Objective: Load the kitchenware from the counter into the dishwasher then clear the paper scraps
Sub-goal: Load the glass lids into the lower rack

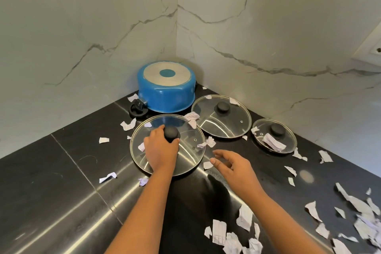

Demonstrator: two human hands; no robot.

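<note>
So the big glass lid [189,150] is the thing in play. It sits on the black counter [51,171], nearest of the three lids, just in front of the upside-down blue pot [167,93]. The left hand [160,146] has its fingers curled round the black knob [171,132] on top. The right hand [233,168] hovers just right of the lid's rim, fingers loosely spread, holding nothing.

My read: this is the loading part, at the pick-up of the first lid, with paper cleanup not started. The next move looks like a straight lift by the knob. A few paper scraps [218,229] look to be lying on the glass, so tipping them off first would help. The free hand could steady the rim or go for the middle lid [226,123], which sits just beside it. The small lid [277,129] is further right with a scrap on it.

Stuff I can't make out:
- The dishwasher isn't in view at all, so no idea which way the lid has to travel.
- Can't tell if the lid is already off the counter or still resting on it.
- The pot's far handle is hidden behind it.
- The scraps at bottom right are blurry and cut off by the edge.
- Whether some bits sit on the glass or under it, can't say.
</note>
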